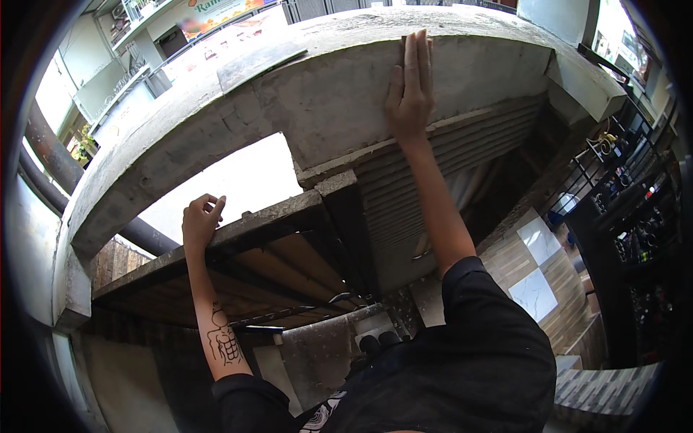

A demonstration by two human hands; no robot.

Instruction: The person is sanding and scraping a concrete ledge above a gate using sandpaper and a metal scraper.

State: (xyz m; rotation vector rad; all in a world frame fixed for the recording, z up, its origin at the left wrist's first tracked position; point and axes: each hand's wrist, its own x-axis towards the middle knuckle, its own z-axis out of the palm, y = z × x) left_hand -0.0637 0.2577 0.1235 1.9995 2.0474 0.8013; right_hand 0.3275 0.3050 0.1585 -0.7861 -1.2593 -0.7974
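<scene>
My right hand [411,97] is raised against the front face of a grey concrete beam [339,97], fingers straight and close together, the thumb slightly apart. Brown edges of a small flat piece [431,45] show on both sides of the fingertips, between them and the concrete. Most of that piece is hidden, and its kind cannot be made out. Lower down on the left, my left hand [201,220] is beside the top edge of a dark-framed panel [271,216]. Its fingers are loosely curled and apart, with nothing visible in them.
A thin grey slab [261,70] lies on top of the beam. Under it, right of the panel, is a ribbed surface [462,144]. A bright opening [231,177] shows behind my left hand. At right, black racks [635,245] stand beside a tiled floor [534,296].
</scene>
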